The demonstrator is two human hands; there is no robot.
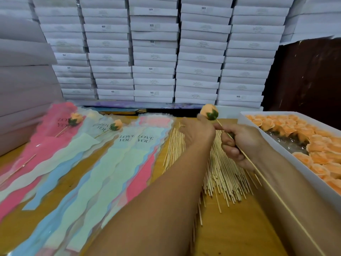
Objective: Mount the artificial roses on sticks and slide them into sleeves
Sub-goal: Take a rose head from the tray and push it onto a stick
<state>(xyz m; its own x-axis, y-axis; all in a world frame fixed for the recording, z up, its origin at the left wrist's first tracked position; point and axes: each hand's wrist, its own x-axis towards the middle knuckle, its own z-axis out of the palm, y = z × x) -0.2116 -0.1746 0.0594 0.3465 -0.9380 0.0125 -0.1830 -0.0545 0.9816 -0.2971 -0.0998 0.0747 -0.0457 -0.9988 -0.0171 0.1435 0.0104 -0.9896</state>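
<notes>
Orange rose: an artificial rose (209,111) with a green calyx sits at the far tip of a thin wooden stick (258,172), raised above the counter (236,224) in front of the stacked white boxes (153,52).
Left hand: the left hand (198,131) reaches up to the flower head, fingertips at its near-left side and the calyx; I judge it is steadying or pressing the bloom, though the exact finger contact is hidden behind the hand.
Right hand: the right hand (239,143) is curled round the stick a little below the flower, pinching it firmly.
Step in hand: mounting, by my reading. The rose looks seated on the stick tip, so this is the last press or check of that join.
Long axis: the stick runs diagonally from the lower right edge of the view up and to the left, with the bloom end pointing away from the person and slightly left.
Next move calls for: swinging the mounted rose left toward the sleeves (127,154), then feeding the bare end of the stick in first, so one hand must free itself to open a sleeve mouth.
Sleeves: pink, blue and pale green ones printed "LOVE YOU" lie fanned over the left of the counter.
Done so far: two finished roses (76,118) already lie in sleeves at far left.
Supplies: loose sticks (221,172) lie heaped under the hands; a tray of roses (304,139) stands at right.
</notes>
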